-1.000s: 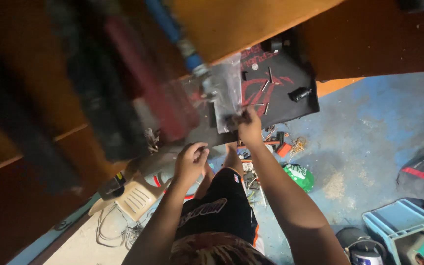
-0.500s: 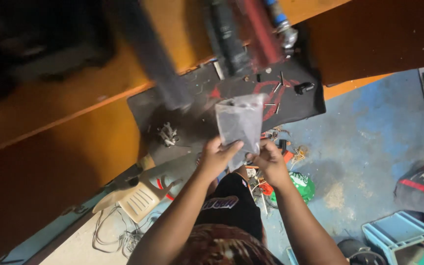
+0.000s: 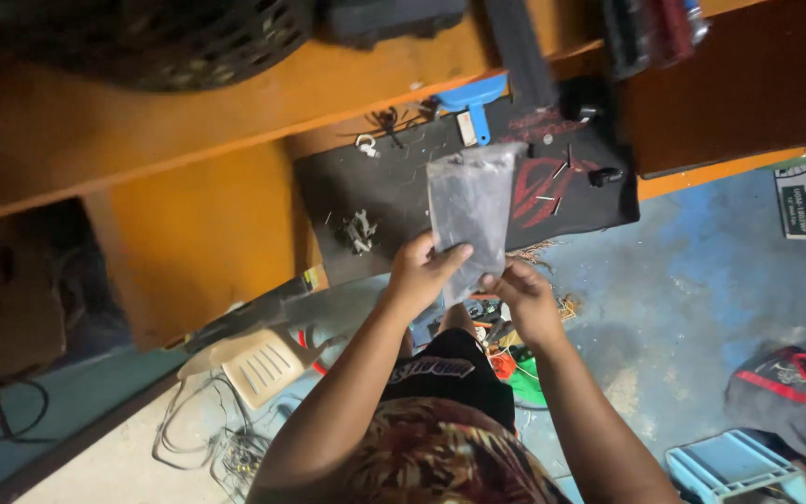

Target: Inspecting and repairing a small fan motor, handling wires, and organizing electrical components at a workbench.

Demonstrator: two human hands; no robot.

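Holding clear plastic bag [image 3: 473, 210] upright above black mat [image 3: 375, 201] on orange table [image 3: 188, 121], head view only. Bag: thin film, light, limp, likely slippery; judged best pinched at lower edge or corners. Left hand [image 3: 422, 271]: fingers closed, thumb across bag's lower left part, gripping it. Right hand [image 3: 526, 297]: fingertips pinched on bag's bottom edge. Blue scraper [image 3: 473, 98], small metal parts [image 3: 358, 231], loose screws on mat. Blue floor [image 3: 701, 280] below.

Orange wooden desk [image 3: 188, 121], blue floor [image 3: 701, 308]
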